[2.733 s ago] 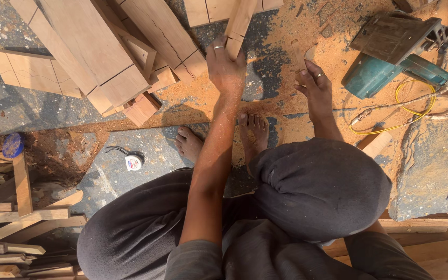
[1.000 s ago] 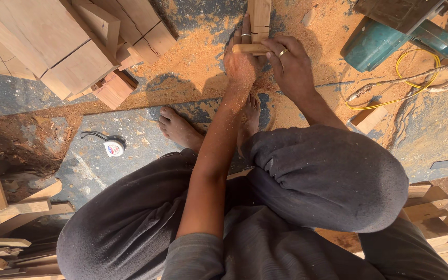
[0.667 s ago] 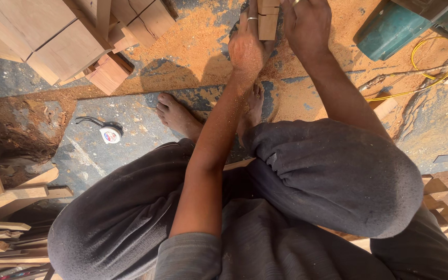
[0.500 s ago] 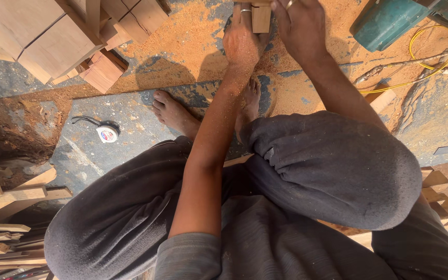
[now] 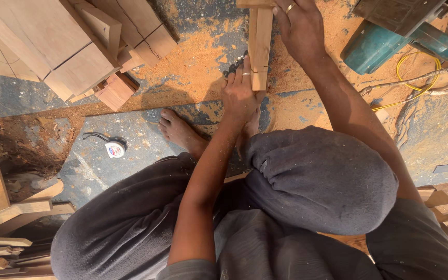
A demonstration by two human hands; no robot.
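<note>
The narrow wood strip (image 5: 260, 44) stands top center of the frame on the sawdust floor. Left hand (image 5: 240, 96) is curled round its lower end, right hand (image 5: 301, 31) wraps the top by the crosspiece. Teal power tool (image 5: 390, 39) upper right, 1 plank stack (image 5: 63, 46) upper left.

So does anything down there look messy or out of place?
Orange sawdust is spread thickly over the floor around the wooden strip that both hands hold. A tape measure lies loose beside a bare foot. Nothing looks broken.
</note>
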